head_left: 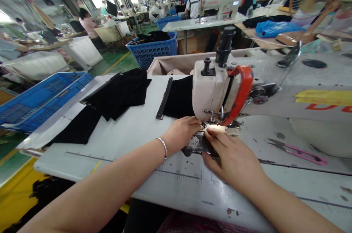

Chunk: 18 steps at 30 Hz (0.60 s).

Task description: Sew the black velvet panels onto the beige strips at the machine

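Note:
My left hand [183, 133], with a silver bangle on the wrist, is beside the needle area of a sewing machine [209, 88]. Its fingers are curled together at the presser foot; what they pinch is hidden. Just behind it lies a black fabric piece [179, 97] with a dark strip [164, 99] along its left edge, partly covered by the machine head. My right hand [233, 154] rests on the metal plate [195, 143], its fingers stretched forward and the thumb apart. The fingertips touch a brightly lit pale patch [217, 128] under the needle; I cannot tell what it is.
Black fabric pieces [118, 93] lie on the left of the white table [129, 130]. Pink thread snips [299, 151] lie right of the machine. Blue crates [155, 48] stand beyond, and a yellow container [19, 203] sits below left. Other people work in the background.

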{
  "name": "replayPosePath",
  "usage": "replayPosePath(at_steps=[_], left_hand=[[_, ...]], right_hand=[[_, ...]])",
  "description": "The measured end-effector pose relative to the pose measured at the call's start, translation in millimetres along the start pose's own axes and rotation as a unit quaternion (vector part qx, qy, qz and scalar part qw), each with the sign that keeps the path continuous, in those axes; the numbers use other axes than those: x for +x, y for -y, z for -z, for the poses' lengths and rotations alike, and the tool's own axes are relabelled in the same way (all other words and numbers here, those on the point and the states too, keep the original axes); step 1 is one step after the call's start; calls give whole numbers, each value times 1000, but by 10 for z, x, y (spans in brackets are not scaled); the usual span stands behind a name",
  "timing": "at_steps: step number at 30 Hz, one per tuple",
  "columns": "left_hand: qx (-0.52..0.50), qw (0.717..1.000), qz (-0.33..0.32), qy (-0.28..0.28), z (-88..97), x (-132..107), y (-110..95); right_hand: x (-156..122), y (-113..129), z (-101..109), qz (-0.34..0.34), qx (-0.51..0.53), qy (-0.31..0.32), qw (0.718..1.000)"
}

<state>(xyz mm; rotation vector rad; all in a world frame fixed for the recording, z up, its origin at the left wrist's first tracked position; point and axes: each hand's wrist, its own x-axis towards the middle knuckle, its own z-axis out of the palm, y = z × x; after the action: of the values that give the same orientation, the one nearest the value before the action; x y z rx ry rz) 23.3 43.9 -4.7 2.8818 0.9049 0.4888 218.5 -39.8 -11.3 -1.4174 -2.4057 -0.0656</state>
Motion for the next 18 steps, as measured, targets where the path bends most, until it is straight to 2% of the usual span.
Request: replayPosePath(at_steps=[6,12,15,18], left_hand=[[0,1000,4,-21,-7,12,8],[9,1000,7,-27,-7,10,25],[3,999,3,-34,22,-47,39],[3,999,33,-23,-42,-125,186]], right_hand=[[11,24,13,-5,19,-10,1000],[33,33,18,-19,85,-24,996],[49,76,47,-15,65,-23,998],[28,68,112,-6,14,-5,1000]])
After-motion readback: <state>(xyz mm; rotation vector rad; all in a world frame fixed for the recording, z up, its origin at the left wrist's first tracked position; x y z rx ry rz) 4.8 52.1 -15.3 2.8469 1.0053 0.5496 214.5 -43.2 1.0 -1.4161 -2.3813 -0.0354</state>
